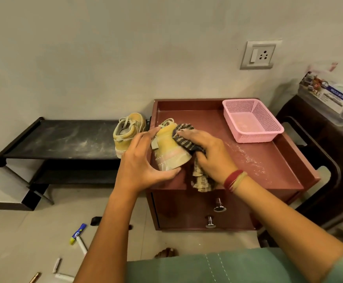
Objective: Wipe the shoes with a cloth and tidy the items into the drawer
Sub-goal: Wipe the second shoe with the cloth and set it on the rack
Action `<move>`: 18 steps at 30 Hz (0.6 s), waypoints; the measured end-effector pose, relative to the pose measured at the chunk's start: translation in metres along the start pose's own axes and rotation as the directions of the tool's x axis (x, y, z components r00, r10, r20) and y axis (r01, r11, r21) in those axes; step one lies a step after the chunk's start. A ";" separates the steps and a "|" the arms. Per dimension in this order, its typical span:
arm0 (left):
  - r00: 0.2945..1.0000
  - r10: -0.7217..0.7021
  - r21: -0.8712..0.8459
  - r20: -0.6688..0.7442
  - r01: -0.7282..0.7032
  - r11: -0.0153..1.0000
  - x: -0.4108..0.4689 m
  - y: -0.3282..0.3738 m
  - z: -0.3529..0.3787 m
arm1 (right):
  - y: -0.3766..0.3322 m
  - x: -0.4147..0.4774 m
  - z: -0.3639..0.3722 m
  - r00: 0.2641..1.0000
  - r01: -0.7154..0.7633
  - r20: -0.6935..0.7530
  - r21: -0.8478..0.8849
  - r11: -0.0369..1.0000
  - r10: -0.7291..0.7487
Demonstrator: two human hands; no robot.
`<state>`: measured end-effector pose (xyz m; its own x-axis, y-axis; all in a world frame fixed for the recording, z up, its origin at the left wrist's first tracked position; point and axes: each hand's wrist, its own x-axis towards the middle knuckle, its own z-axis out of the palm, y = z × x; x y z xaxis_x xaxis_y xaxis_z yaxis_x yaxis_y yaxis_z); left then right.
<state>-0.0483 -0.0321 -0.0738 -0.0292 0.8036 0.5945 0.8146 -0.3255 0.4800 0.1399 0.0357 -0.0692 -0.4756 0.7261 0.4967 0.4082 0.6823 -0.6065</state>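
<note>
The left hand grips a yellow shoe so it stays put on the red cabinet. The right hand presses a striped cloth on it to rub. Another shoe waits just left of the cabinet.

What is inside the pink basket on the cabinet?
The pink basket looks empty: its mesh floor shows through, with only a faint pale patch. The strip just inside its near wall is hidden, so something small there cannot be ruled out.
</note>
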 end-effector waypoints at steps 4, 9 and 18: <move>1.000 -0.007 -0.018 0.006 0.007 1.000 -0.002 -0.004 -0.004 | -0.002 -0.005 0.002 0.994 0.064 0.087 -0.004 0.998 -0.064; 0.996 -0.069 -0.001 0.058 0.069 0.998 -0.004 -0.008 -0.012 | 0.017 0.005 0.001 0.992 -0.125 0.023 -0.030 0.992 0.126; 0.929 -0.274 0.119 0.251 0.251 0.961 -0.020 -0.025 -0.025 | -0.016 0.006 0.032 0.978 -0.019 0.205 -0.078 0.997 0.035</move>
<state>-0.0824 -0.0526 -0.0820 -0.1046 0.9603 0.2588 0.8440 -0.0519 0.5339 0.1059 0.0261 -0.0761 -0.6104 0.7165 0.3377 0.4769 0.6728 -0.5656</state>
